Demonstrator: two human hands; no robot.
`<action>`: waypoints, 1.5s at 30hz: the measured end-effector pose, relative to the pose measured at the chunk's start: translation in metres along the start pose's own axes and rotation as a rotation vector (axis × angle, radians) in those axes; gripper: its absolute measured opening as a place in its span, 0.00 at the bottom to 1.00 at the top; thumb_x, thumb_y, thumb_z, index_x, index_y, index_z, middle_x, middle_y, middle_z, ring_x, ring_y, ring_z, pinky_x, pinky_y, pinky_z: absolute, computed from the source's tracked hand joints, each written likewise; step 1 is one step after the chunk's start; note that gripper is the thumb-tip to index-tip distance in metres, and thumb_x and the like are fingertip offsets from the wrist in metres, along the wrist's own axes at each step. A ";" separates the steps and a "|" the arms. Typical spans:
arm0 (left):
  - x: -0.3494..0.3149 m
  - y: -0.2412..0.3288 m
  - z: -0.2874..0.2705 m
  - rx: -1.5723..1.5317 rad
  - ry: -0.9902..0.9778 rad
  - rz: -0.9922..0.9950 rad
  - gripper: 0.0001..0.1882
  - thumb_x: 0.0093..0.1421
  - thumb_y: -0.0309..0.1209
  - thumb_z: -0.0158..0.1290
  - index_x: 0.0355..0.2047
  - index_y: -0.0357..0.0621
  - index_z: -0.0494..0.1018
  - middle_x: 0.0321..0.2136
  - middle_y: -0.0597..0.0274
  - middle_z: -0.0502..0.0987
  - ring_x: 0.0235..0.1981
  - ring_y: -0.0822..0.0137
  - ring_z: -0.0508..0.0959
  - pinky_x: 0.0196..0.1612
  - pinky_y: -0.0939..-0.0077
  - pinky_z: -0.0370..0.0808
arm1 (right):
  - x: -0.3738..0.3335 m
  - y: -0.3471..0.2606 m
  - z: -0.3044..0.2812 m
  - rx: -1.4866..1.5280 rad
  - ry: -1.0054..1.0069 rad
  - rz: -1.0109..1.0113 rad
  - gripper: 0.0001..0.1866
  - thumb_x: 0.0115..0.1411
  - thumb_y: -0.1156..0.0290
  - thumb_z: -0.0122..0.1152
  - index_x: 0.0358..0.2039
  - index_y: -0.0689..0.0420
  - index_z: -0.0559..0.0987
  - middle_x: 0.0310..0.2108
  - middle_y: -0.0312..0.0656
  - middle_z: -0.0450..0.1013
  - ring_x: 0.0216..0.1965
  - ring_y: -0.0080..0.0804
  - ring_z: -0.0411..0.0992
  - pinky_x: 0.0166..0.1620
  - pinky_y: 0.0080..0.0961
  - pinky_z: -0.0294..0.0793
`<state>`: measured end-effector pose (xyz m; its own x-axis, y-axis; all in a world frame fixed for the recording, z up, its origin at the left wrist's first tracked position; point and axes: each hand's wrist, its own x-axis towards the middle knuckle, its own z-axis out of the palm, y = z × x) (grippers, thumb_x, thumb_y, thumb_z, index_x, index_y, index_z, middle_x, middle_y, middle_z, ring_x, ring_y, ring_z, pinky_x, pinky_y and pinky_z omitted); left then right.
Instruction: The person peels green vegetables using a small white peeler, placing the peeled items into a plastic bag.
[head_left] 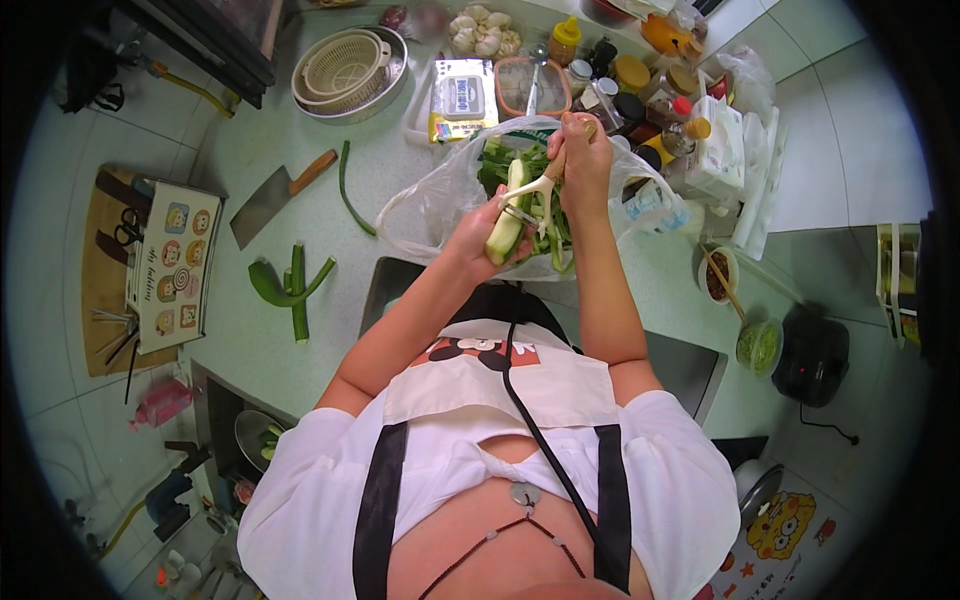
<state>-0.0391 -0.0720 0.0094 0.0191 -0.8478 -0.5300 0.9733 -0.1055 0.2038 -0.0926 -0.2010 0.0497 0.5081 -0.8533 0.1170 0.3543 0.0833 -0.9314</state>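
Note:
My left hand (478,238) grips a long pale green gourd (507,222), partly peeled, held upright over a clear plastic bag (425,205). My right hand (582,158) holds a cream-coloured peeler (533,189) with its blade end against the gourd's upper part. Green peelings (545,215) lie heaped inside the bag below both hands.
On the counter lie cut green gourd pieces (292,284), a long peel strip (350,195), a cleaver (272,198), nested colander bowls (347,68), garlic bulbs (484,33), seasoning jars and bottles (640,95), a knife block (150,262), and two small bowls (740,310) at right.

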 end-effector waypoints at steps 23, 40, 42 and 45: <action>-0.005 0.002 -0.003 0.176 0.048 0.068 0.19 0.60 0.47 0.38 0.36 0.45 0.66 0.26 0.63 0.69 0.25 0.69 0.71 0.22 0.78 0.69 | 0.013 0.010 -0.010 -0.031 -0.006 -0.008 0.10 0.56 0.66 0.51 0.28 0.59 0.67 0.16 0.34 0.63 0.18 0.17 0.61 0.22 0.12 0.59; -0.025 0.001 -0.009 0.459 -0.174 0.173 0.26 0.58 0.40 0.42 0.56 0.49 0.52 0.31 0.63 0.67 0.29 0.72 0.69 0.28 0.79 0.69 | 0.020 0.008 -0.006 -0.006 0.040 -0.030 0.09 0.55 0.68 0.52 0.27 0.58 0.65 0.16 0.34 0.64 0.17 0.19 0.61 0.20 0.14 0.60; -0.024 0.000 -0.010 0.460 -0.160 0.165 0.28 0.58 0.39 0.42 0.57 0.50 0.50 0.31 0.63 0.67 0.29 0.72 0.69 0.27 0.80 0.69 | 0.020 0.010 -0.007 -0.026 0.043 -0.030 0.08 0.55 0.68 0.52 0.27 0.59 0.66 0.16 0.35 0.64 0.16 0.19 0.62 0.21 0.14 0.60; -0.027 0.000 -0.011 0.493 -0.171 0.181 0.28 0.58 0.39 0.42 0.58 0.51 0.49 0.31 0.63 0.67 0.28 0.73 0.69 0.27 0.81 0.68 | 0.022 0.014 -0.009 -0.052 0.112 -0.039 0.09 0.55 0.68 0.52 0.28 0.59 0.65 0.16 0.35 0.64 0.16 0.19 0.62 0.21 0.14 0.61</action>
<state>-0.0367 -0.0435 0.0144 0.0986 -0.9429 -0.3181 0.7345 -0.1467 0.6625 -0.0841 -0.2230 0.0359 0.4032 -0.9076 0.1169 0.3292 0.0246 -0.9439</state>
